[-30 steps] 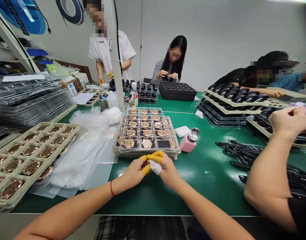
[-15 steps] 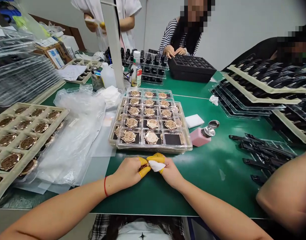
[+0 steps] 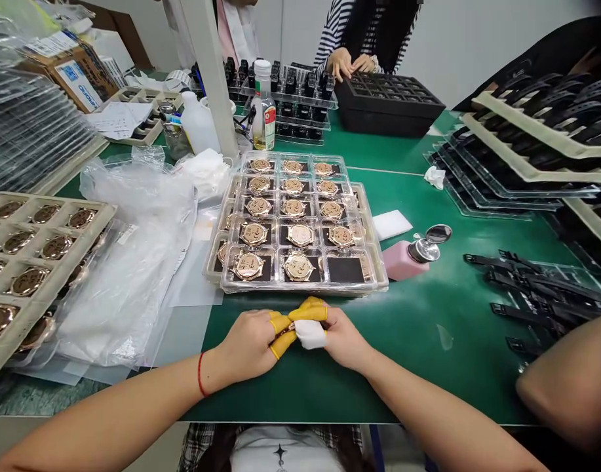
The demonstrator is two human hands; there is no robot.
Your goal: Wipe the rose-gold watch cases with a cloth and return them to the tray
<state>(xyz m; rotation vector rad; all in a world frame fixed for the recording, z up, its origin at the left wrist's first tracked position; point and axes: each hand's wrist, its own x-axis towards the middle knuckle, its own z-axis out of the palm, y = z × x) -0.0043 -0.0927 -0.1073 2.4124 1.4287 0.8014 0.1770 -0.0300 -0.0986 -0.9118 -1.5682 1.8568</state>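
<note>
My left hand [image 3: 251,342] and my right hand [image 3: 340,338] meet just in front of a clear tray [image 3: 300,286], both with yellow finger cots. The left hand pinches a small rose-gold watch case [image 3: 284,333], mostly hidden by the fingers. With the right hand I press a small white cloth [image 3: 310,333] against it. The clear tray holds rose-gold watch cases [image 3: 298,265] in black-lined pockets; its front right pocket [image 3: 345,269] has none.
A beige tray [image 3: 78,247] of brown-gold cases and plastic bags [image 3: 133,262] lie at left. A pink dispenser bottle [image 3: 412,254] and white pad [image 3: 391,224] sit right of the clear tray. Black straps [image 3: 536,282] and a co-worker's arm [image 3: 570,387] are at right. Other people work across the table.
The view has tilted down, so the table fills more of the frame. My hands stay together on the watch case and cloth, with only small finger shifts.
</note>
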